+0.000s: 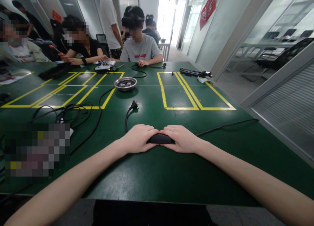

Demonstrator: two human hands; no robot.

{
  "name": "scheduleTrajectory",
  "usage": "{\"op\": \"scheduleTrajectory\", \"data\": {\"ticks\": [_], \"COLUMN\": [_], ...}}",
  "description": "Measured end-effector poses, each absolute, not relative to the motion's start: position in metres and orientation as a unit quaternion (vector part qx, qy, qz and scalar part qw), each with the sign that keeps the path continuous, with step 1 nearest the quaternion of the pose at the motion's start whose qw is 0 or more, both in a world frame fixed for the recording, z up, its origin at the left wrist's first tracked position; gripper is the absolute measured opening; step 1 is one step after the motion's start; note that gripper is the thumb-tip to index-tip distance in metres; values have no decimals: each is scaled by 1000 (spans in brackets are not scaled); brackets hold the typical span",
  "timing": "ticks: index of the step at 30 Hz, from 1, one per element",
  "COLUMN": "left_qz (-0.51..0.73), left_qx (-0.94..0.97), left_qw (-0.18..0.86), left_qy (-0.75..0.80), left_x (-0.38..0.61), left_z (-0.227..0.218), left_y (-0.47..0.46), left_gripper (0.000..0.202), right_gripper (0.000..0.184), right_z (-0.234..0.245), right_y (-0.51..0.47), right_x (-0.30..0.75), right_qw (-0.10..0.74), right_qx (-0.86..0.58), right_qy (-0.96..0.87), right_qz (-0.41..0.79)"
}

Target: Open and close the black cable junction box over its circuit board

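Observation:
A black power adapter [162,139] lies between my two hands, low over the green table [127,180] or resting on it; I cannot tell which. Its left end is in my left hand [141,138], fingers on top and thumb below. My right hand [180,139] wraps the other end the same way, and the fingertips of both hands nearly meet. Beyond my left hand a black cord curves up to a plug [133,105] with its prongs pointing right. Another black cord [228,125] runs from behind my right hand toward the table's right edge. The adapter's ends are hidden by my fingers.
A metal bowl [125,84] with small metal parts stands ahead. Tangled black cables [71,113] lie at left near a blurred-out object [36,150]. Yellow tape [196,108] marks rectangles. A black folded stand [195,72] lies far right. People [141,46] sit across the table.

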State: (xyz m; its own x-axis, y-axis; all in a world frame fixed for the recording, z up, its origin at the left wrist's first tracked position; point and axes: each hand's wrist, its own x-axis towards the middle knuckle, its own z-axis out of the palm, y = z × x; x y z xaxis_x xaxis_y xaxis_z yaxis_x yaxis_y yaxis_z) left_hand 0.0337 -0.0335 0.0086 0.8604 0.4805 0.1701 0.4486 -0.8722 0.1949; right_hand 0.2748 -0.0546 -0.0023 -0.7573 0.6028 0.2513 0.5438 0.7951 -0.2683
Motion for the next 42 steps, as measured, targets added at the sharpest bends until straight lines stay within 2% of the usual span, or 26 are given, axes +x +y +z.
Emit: {"op": "scheduleTrajectory", "data": {"ticks": [7,15,22,28,35,42], "left_qz": [98,101,109,87,107,100], "left_qx": [971,969,971,973,974,974], "left_qw": [34,31,-19,-26,-33,-16], "left_qy": [217,225,212,212,197,202], "left_x": [34,36,37,38,35,33], "left_z": [9,13,13,15,15,15], "left_y": [-35,-39,-41,-41,-38,-37], "left_gripper": [28,27,39,35,35,33], "right_gripper": [26,30,27,32,28,36], "right_z": [0,-1,1,2,6,5], "right_y": [-56,-56,-58,-58,-60,-58], "right_x": [275,279,278,278,279,281], "right_qw": [134,169,168,185,161,196], "right_qx": [-297,-274,-260,-260,-252,-258], "right_qy": [-943,-947,-951,-946,-953,-946], "right_qz": [66,1,-26,-57,-48,-31]}}
